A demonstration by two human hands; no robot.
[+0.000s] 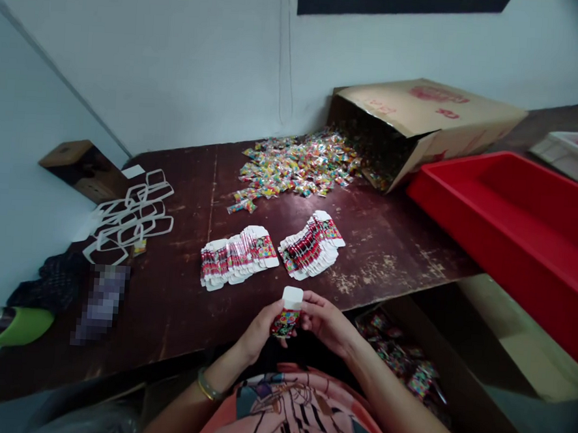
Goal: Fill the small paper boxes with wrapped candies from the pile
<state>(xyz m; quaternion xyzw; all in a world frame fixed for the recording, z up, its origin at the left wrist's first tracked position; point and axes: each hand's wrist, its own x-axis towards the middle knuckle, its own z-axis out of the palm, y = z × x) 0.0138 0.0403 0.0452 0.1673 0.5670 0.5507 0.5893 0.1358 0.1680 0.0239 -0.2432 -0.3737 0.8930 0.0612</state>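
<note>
Between my two hands, close to my body at the table's front edge, is a small printed candy box (286, 321) with its white top flap standing up. My left hand (265, 325) grips its left side, the thumb on the front. At the upper right side of the same box, the fingers of my right hand (319, 315) pinch the edge. Beyond my hands lie two fanned stacks of flattened boxes, a left stack (240, 256) and a right stack (311, 247). A heap of wrapped candies (297, 161) spreads behind them.
A cardboard carton (432, 114) lies on its side, candies at its mouth. At right stands a red tray (517, 237). White loop frames (132, 217), a brown box (84, 168) and a green-and-silver cup (15, 326) are at left. Below the edge, a carton holds filled packs (398, 354).
</note>
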